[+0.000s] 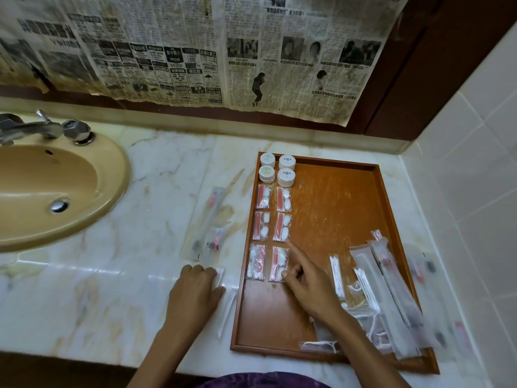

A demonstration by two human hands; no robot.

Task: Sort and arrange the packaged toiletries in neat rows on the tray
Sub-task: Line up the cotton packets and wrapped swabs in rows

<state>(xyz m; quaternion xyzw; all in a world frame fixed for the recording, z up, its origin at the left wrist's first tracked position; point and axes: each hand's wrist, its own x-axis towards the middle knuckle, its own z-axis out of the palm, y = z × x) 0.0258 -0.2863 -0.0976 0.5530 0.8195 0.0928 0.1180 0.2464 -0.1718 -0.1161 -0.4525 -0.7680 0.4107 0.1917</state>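
From the head view, the right hand (307, 287) touches the nearest red-and-white cotton-bud packet (279, 264) in the two neat rows at the left of the brown wooden tray (335, 208), forefinger straight, while the left hand (195, 289), fingers curled, presses a clear flat packet (219, 275) on the marble table (134, 275) left of the tray.

Left hand (195, 289) curled, right hand (306, 284) index extended
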